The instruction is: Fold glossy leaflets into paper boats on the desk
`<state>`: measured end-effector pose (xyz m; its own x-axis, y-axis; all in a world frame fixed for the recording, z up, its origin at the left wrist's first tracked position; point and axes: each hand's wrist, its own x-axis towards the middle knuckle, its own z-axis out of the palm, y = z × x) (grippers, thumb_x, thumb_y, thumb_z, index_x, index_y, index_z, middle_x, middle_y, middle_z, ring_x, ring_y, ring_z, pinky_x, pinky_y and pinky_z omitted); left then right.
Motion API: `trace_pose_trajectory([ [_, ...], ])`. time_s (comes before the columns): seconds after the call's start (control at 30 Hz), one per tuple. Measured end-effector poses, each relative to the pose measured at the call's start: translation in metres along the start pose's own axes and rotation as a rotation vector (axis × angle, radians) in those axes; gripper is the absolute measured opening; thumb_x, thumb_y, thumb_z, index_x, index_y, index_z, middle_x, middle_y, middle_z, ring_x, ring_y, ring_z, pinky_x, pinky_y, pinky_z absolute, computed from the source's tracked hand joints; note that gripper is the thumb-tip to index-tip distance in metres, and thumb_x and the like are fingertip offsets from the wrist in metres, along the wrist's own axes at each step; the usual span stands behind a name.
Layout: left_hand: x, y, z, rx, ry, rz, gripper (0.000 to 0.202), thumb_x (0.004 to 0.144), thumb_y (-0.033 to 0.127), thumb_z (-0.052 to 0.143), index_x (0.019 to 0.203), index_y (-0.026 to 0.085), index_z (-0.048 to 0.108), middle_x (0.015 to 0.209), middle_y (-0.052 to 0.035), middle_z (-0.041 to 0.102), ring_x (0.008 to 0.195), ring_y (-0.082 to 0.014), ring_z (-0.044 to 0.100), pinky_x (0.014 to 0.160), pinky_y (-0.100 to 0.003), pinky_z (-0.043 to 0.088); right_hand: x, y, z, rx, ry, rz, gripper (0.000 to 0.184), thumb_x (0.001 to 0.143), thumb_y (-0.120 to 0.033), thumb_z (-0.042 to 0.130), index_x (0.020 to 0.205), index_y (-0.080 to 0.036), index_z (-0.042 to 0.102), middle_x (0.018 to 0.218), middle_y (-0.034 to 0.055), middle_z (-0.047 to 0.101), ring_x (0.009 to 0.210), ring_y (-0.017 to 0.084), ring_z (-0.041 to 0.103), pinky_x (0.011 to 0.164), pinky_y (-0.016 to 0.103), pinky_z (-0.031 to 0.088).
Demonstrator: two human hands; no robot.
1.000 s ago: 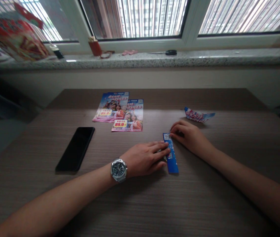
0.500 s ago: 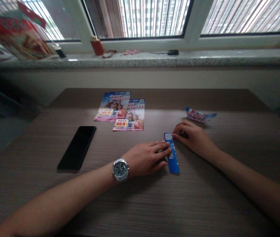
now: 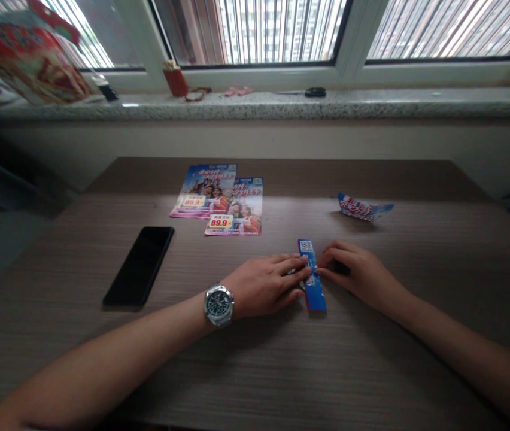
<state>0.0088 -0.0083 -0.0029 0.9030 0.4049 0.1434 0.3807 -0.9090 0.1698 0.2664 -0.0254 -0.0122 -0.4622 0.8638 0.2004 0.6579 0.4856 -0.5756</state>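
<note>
A flyer folded into a narrow blue strip (image 3: 315, 297) lies on the table in front of me, a QR code at its far end. My left hand (image 3: 269, 282) rests flat with fingers stretched out, their tips pressing on the strip's left side and middle. At the strip's right edge, about halfway along, my right hand (image 3: 352, 267) pinches with thumb and forefinger. Beyond it stands a folded paper boat (image 3: 363, 208) made of similar printed paper. Flat flyers (image 3: 241, 209) overlap one another farther back on the left.
A black phone (image 3: 140, 266) lies on the wooden table (image 3: 246, 371) left of my forearm. Behind the table, a granite windowsill (image 3: 372, 106) carries a red food bag (image 3: 39, 60), a small red box (image 3: 175, 81) and a black-handled tool (image 3: 315, 92).
My right hand has slid toward me along the strip's right edge, from near the QR code to about the middle. My left hand stays on the strip.
</note>
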Motion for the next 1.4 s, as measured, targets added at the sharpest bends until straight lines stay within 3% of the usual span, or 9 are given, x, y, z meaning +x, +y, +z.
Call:
trace_pose_trajectory([
  [0.67,-0.001,-0.001,0.001,-0.009,-0.007,0.015,0.046,0.105,0.037,0.04,0.146,0.015,0.049,0.153,-0.0101,0.046,0.139,-0.0231,0.047,0.118,-0.037,0.04,-0.031,-0.018,0.003,0.009,-0.07,-0.101,0.007,0.091,-0.026,0.069,0.087,-0.022,0.064,0.095,0.0058,0.067,0.093,0.024,0.057,0.083,0.038,0.043],
  [1.1,-0.002,-0.002,-0.001,-0.027,0.006,0.012,0.046,0.104,0.035,0.043,0.147,0.018,0.047,0.152,-0.01,0.047,0.138,-0.0232,0.048,0.117,-0.038,0.041,-0.034,-0.017,0.003,-0.02,-0.126,-0.122,0.005,0.091,-0.029,0.069,0.09,-0.024,0.068,0.099,0.0059,0.069,0.098,0.024,0.058,0.085,0.041,0.043],
  [1.23,-0.003,-0.001,-0.002,-0.044,0.007,-0.002,0.045,0.104,0.035,0.044,0.146,0.02,0.048,0.15,-0.0096,0.049,0.134,-0.0242,0.05,0.115,-0.04,0.043,-0.033,-0.018,0.002,-0.007,-0.085,-0.126,0.005,0.092,-0.028,0.067,0.094,-0.024,0.069,0.1,0.0077,0.068,0.097,0.024,0.061,0.084,0.04,0.048],
  [1.4,-0.003,-0.001,-0.001,-0.102,0.03,-0.015,0.046,0.102,0.035,0.047,0.146,0.021,0.047,0.146,-0.0111,0.051,0.133,-0.0256,0.051,0.114,-0.042,0.043,-0.029,-0.014,0.003,-0.042,0.03,-0.149,0.019,0.094,-0.024,0.062,0.113,-0.025,0.068,0.113,0.0105,0.067,0.107,0.025,0.061,0.09,0.043,0.052],
])
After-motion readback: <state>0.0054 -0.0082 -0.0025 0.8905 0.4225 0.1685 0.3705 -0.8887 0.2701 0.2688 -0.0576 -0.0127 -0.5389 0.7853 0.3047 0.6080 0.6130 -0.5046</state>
